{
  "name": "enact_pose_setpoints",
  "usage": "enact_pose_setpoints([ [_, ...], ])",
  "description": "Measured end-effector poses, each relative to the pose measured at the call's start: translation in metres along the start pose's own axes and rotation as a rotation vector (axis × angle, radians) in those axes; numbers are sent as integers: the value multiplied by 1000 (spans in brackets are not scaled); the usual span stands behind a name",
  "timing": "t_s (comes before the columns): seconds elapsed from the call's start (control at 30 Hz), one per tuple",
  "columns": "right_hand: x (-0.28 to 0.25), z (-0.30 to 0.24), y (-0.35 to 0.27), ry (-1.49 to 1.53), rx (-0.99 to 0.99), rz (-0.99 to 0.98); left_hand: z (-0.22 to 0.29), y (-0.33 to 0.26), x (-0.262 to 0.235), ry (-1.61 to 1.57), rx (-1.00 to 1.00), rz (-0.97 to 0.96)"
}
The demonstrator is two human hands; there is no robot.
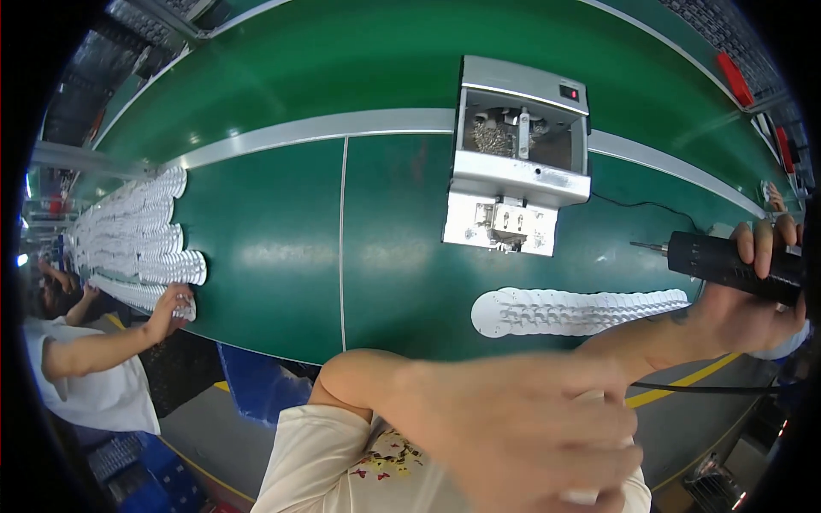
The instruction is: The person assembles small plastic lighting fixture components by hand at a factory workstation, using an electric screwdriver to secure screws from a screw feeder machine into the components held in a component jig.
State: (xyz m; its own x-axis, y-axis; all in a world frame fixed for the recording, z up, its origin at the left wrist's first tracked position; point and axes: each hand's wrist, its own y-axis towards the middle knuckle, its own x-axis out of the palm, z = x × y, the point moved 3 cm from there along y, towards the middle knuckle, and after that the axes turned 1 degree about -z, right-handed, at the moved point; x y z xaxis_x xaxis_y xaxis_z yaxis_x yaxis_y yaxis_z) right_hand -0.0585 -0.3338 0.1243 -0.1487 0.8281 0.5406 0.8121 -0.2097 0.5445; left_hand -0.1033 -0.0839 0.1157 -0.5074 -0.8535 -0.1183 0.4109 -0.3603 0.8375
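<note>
My right hand [735,316] reaches out to the right, its fingers wrapped round a black electric screwdriver [727,263]. The metal bit points left, above the green bench. Close in front of me, my left hand [547,427] crosses before my body, smeared by motion. Its fingers look bent, and whether they hold anything cannot be made out. Beyond it lies a row of overlapping round white discs [490,314], stretching right toward my right forearm. A silver screw feeder [522,179] stands behind the row, with a heap of small screws [492,139] in its open tray.
At the left, long rows of overlapping white discs [137,227] cover the bench, where a co-worker's hand [171,308] touches the nearest row. A metal rail [316,124] borders the green bench surface [256,231]. A blue crate [256,380] stands below the front edge.
</note>
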Motion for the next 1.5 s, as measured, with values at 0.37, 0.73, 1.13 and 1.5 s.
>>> enact_pose_setpoints([
  [0.37,47,10,-14,235,-12,-51,-29,0,-27,483,-231,-97],
  [0.73,50,8,-15,386,-152,-21,-62,-11,-9,315,-423,-286],
  [1.13,30,-20,-33,3,-424,139,-65,-13,-34,275,-330,-345],
  [1.5,26,-27,-29,-62,-422,146,-180,-60,-126,-236,-515,608],
])
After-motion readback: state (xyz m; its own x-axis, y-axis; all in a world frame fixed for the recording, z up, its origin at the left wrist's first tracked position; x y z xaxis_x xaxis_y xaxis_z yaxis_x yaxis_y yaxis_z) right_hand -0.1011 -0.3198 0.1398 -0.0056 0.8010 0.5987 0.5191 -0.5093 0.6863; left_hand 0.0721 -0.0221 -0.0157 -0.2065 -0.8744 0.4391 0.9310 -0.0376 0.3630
